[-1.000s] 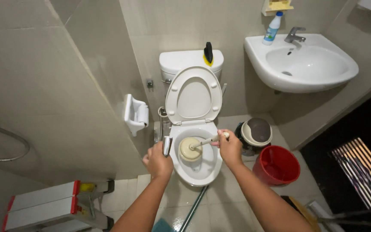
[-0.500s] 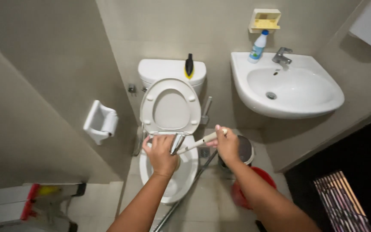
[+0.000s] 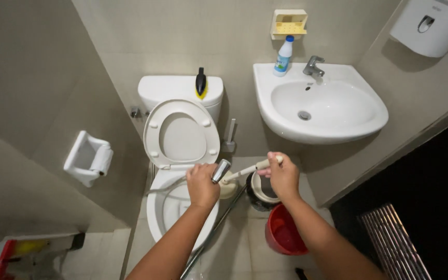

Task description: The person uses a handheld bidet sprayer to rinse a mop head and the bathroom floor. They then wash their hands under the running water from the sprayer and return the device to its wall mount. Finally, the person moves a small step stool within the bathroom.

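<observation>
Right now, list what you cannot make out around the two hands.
Head view only:
- Brush head: mostly hidden behind the left hand.
- Toilet bowl interior: covered by the left forearm.
- Red bucket: partly hidden by the right forearm.
- Right hand grip on the handle: palm side unseen.

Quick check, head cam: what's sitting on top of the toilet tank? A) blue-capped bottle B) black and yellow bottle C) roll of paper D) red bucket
B: a black and yellow bottle lies on the toilet tank; the blue-capped bottle stands on the sink rim and the red bucket is on the floor.
</observation>
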